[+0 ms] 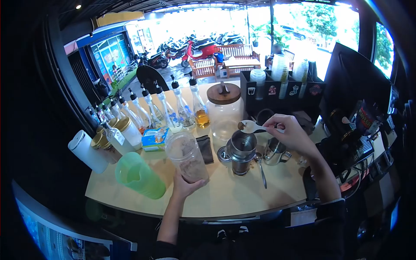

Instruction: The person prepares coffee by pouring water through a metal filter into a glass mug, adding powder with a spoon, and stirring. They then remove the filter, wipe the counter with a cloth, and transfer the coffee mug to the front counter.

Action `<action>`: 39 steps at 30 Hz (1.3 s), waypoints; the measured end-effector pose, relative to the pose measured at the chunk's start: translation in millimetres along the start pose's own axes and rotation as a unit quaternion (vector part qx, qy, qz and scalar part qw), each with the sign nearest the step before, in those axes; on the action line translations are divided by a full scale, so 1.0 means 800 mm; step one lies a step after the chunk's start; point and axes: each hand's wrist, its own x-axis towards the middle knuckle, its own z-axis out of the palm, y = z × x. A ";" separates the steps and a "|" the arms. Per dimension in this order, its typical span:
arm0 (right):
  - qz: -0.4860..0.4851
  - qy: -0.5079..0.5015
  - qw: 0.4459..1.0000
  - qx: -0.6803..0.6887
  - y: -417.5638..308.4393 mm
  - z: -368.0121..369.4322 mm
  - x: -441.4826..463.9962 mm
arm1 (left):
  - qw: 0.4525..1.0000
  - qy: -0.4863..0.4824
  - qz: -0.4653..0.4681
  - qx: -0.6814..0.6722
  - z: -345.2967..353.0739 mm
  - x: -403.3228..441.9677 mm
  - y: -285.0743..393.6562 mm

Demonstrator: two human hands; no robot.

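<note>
**Holding a white, long-handled plastic spoon above a tall, silvery metal cylinder**

With the right hand, pinching the spoon's handle between thumb and fingertips, well back from the bowl. Showing a dark brown patch at the bowl's tip. Held in the air over the cylinder's open mouth; cannot tell exactly how high from this single view. Likely to handle as light and fairly stiff, not fragile, perhaps a little slick along the smooth handle. Best gripped near the handle's end, keeping the bowl level to avoid spilling. Pointing bowl-first to the left, with the long axis running nearly flat across the view, dipping slightly toward the right hand.

With the left hand, clasping the lower part of a clear, wide-mouthed, cylindrical jar, thumb laid across the near side; cannot tell how the fingers lie behind. Probably light, with smooth, slightly slippery walls; best held low around the body, clear of the mouth. Facing mouth-up, with the long axis leaning from upper left to lower right. Placed between a translucent green pitcher and the cylinder, above a pale table.
</note>
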 end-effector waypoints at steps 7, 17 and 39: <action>-0.032 0.008 0.998 -0.050 0.013 0.016 -0.011 | 0.999 -0.011 -0.029 0.017 0.002 0.000 0.015; -0.042 0.022 0.998 -0.032 0.016 0.020 -0.014 | 0.999 -0.011 -0.040 0.017 0.004 0.001 0.024; -0.074 0.052 0.993 -0.077 0.021 0.015 -0.048 | 0.999 0.006 -0.025 0.021 0.005 -0.001 0.019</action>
